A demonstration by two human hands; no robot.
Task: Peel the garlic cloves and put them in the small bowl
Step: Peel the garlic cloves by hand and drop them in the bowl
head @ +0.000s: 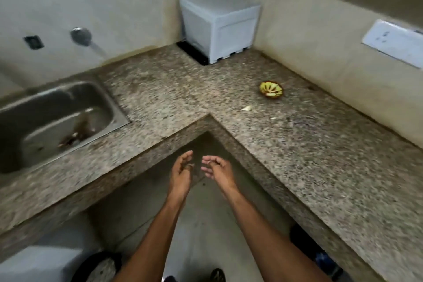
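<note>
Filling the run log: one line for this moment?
left hand open | right hand open | garlic clove on counter | small bowl beyond

We are standing in a plain home kitchen, as shown by the L-shaped speckled granite worktop (297, 144), the steel sink (57, 117) set into its left arm below a wall tap (81, 36), and the white boxy appliance (219, 25) in the corner beyond the sink.

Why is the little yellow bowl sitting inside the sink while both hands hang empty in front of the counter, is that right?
Not quite: the head view shows the bowl on the counter near the right wall, not in the sink. The left hand and right hand look empty.
</note>
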